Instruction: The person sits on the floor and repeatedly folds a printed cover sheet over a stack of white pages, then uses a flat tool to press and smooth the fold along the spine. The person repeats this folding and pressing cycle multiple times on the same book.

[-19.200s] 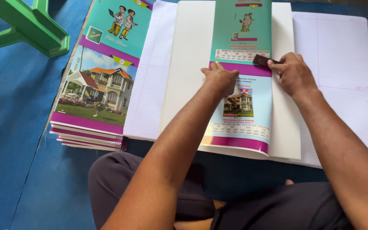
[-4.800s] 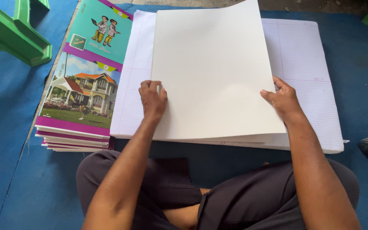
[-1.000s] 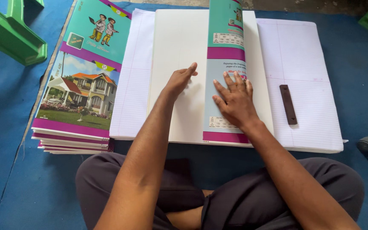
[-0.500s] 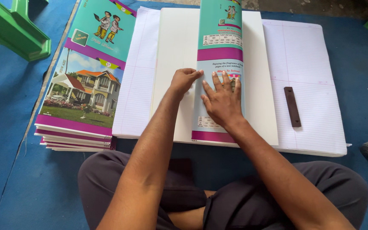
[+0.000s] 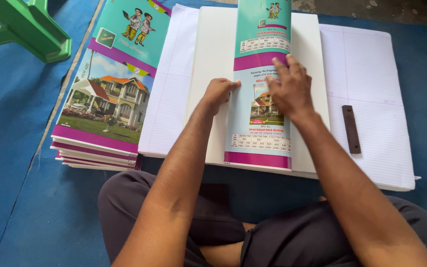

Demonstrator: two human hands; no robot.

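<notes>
My left hand (image 5: 218,91), loosely curled, presses the folded cover's (image 5: 260,106) left edge at centre frame; my right hand (image 5: 287,89), open and flat, has slid up the cover since a moment ago, smoothing it onto the white board (image 5: 208,59). The fold looks nearly set. The dark creasing bar (image 5: 351,128) lies unheld on ruled sheets (image 5: 371,74) right; printed covers (image 5: 109,94) stack at left.

teal-purple printed cover (image 5: 260,99) centre, similar stack (image 5: 109,94) left
</notes>
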